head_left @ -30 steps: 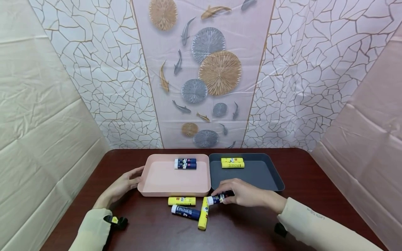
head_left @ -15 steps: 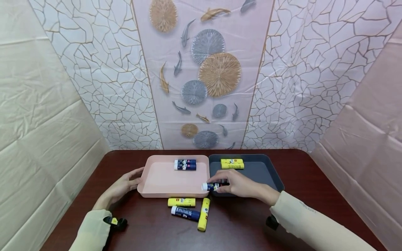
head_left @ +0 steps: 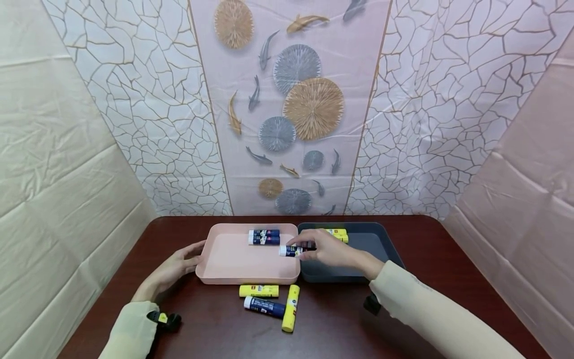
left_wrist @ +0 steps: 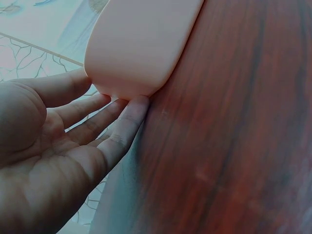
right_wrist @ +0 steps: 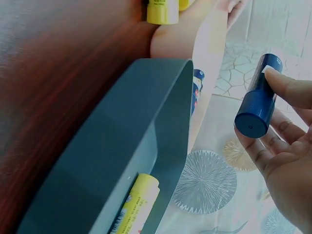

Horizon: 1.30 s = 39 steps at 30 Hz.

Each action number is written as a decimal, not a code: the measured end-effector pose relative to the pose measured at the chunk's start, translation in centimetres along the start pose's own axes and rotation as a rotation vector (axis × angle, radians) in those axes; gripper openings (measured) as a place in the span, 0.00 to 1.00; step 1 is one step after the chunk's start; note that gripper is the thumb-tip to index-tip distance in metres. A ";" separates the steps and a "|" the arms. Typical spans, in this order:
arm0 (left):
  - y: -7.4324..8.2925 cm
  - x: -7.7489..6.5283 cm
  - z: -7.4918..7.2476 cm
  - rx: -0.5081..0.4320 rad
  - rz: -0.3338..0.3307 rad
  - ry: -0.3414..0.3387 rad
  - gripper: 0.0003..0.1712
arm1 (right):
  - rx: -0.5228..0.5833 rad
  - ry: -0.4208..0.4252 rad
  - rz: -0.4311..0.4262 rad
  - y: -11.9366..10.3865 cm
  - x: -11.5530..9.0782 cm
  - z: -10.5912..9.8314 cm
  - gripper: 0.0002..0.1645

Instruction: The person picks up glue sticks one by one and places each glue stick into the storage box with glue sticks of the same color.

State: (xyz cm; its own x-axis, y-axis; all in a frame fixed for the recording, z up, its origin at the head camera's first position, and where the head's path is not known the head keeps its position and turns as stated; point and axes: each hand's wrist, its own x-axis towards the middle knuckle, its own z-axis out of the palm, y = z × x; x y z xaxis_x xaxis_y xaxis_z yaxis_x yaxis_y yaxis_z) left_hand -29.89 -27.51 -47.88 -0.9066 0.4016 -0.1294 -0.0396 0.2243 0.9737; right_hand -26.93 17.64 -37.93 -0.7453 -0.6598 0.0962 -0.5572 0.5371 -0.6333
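My right hand pinches a dark blue glue stick with a white end. It holds the stick over the right side of the pink tray, near the dark grey tray. Inside the pink tray lie two blue glue sticks side by side. Yellow glue sticks lie in the grey tray, partly hidden by my right hand in the head view. My left hand touches the pink tray's left end with fairly straight fingers and thumb.
On the table before the trays lie a yellow glue stick, a blue one and another yellow one set crosswise. The two trays stand side by side. Patterned cloth hangs behind the table.
My right hand has lifted the blue glue stick from beside the yellow one and carried it away from me and leftward, over the pink tray. My left hand stays at the tray's end.
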 end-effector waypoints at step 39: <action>-0.1 0.0 0.0 0.003 0.010 -0.008 0.40 | 0.020 -0.061 0.060 -0.3 9.0 0.0 0.20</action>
State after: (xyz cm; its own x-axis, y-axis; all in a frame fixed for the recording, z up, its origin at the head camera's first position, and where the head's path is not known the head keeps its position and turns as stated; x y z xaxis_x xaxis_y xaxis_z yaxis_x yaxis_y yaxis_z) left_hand -29.90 -27.57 -47.95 -0.9036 0.4109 -0.1212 -0.0293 0.2230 0.9744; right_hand -33.50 11.52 -36.86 -0.7529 -0.6581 0.0107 -0.5044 0.5665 -0.6516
